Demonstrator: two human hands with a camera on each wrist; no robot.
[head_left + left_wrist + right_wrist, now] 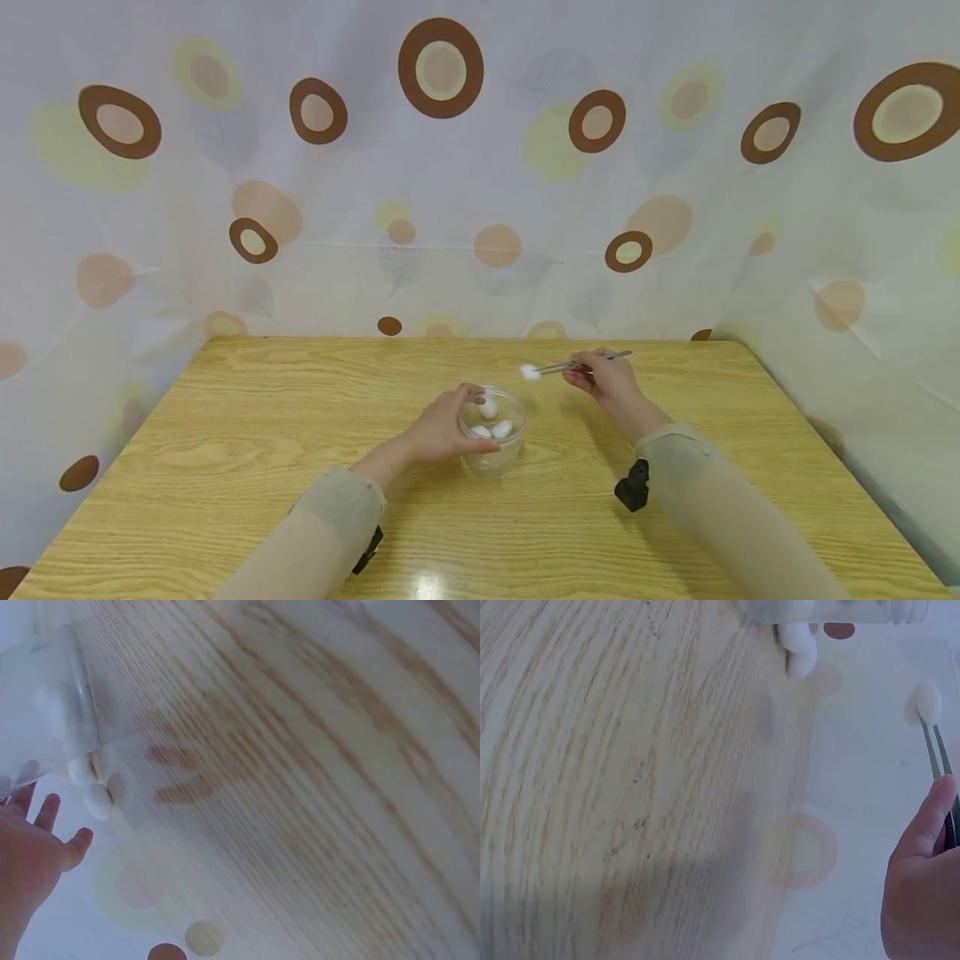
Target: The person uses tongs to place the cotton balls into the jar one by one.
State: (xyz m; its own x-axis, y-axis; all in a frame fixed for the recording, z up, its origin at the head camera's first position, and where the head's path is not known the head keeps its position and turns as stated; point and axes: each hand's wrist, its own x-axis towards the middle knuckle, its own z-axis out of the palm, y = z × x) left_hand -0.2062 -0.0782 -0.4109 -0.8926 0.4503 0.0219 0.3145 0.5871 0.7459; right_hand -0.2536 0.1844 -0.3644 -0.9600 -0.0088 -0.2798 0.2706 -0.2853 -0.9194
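Observation:
My left hand [442, 429] grips a clear round plastic jar [498, 462], thumb along the near side and fingers around the far rim. Several white oval cotton balls [502, 429] show within its outline in the head view. My right hand [611, 383] holds metal tweezers [555, 367], and their tips pinch one white cotton ball [529, 372], up and to the right of the jar. In the right wrist view this cotton ball [928, 703] sits between the tweezer tips. White cotton balls [97, 801] also appear just past the jar's edge in the left wrist view.
The jar stands on a wood-grain table [262, 417]. A patterned sheet [510, 183] with brown and pale circles hangs behind and along both sides of the table. Black wrist devices [633, 486] are strapped at both sleeves.

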